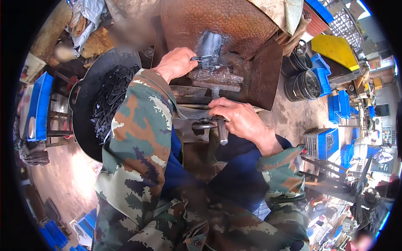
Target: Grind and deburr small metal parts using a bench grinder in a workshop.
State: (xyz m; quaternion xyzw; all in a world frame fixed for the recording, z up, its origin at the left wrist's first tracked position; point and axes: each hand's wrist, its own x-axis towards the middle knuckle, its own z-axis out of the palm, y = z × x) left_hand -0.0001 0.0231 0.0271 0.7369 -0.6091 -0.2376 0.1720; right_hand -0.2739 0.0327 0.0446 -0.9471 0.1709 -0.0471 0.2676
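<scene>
My left hand (175, 62) is closed round one end of a thin dark metal piece (204, 57). The piece's far end lies in front of a wet, blurred grey-white wheel-like surface (210, 44) under a brown bumpy cover (217, 21). Just nearer is a wet, rusty metal block (217, 78). Lower and to the right, my right hand (240, 119) has its fingers wrapped over a metal handle bar (222, 133) on the near side of the machine. A round metal ring (203, 125) sits beside that bar. The exact shape of the dark piece is hard to make out.
A large black basin (86, 121) at my left holds many dark metal strips (111, 100). A rusty side plate (264, 75) stands right of the block. Black buckets (302, 85), blue crates (328, 142) and a fan (362, 192) stand farther right.
</scene>
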